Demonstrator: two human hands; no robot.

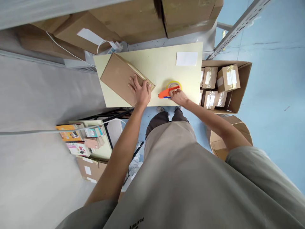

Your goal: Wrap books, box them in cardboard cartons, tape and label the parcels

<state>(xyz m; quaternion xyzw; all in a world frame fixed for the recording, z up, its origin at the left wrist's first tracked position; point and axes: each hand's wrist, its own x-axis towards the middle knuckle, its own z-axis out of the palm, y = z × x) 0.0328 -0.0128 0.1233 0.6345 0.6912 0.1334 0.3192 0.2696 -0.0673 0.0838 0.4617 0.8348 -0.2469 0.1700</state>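
A brown cardboard box (119,76) lies at an angle on the left part of the pale table. My left hand (142,93) rests on the box near its right end, fingers spread over the cardboard and its edge. To the right of the box, my right hand (178,96) is closed around an orange tape dispenser (165,93), close to the table's near edge. Behind the dispenser's body shows its yellow-rimmed tape roll (172,83). My fingers partly cover the dispenser's handle.
A white sheet (187,58) lies at the back right of the table (159,63). Right of it stands a large carton (245,86) holding several taped boxes. Big cartons (133,22) line the shelf behind. Books (71,135) are stacked at lower left, and a white cable (35,132) crosses there.
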